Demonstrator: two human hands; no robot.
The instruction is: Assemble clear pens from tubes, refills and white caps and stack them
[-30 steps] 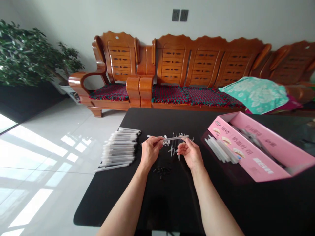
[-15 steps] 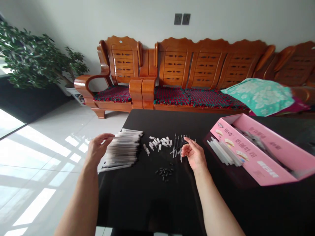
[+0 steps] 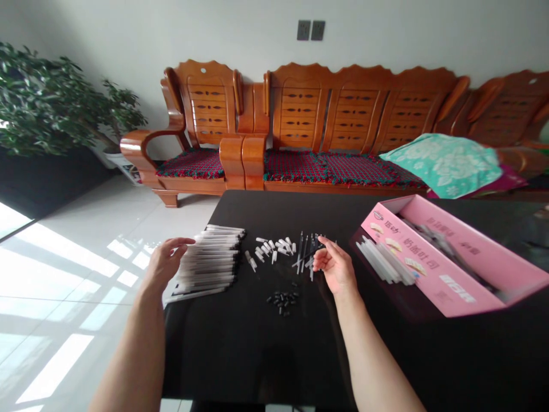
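My left hand (image 3: 165, 264) is above the left ends of a row of white pens (image 3: 212, 257) with dark tips. Its fingers are stretched and apart, with nothing visible in them. My right hand (image 3: 338, 268) has curled fingers and an extended thumb. A dark pen refill (image 3: 305, 257) slants out from between them over several loose refills (image 3: 301, 246), partly hidden behind the hand. Between the hands lie short white pen parts (image 3: 271, 247), with a scatter of small black plugs (image 3: 283, 300) nearer me.
Translucent white tubes (image 3: 381, 262) lean beside an open pink box (image 3: 433, 266) on the right of the black table (image 3: 257, 349). Beyond the table stands a wooden bench (image 3: 343, 109) with a teal cloth (image 3: 446, 163). Potted plants (image 3: 55, 109) stand at the left.
The view has turned slightly to the right, so the table and bench sit further left. Both hands stay near their places, the left one shifted slightly left and lower.
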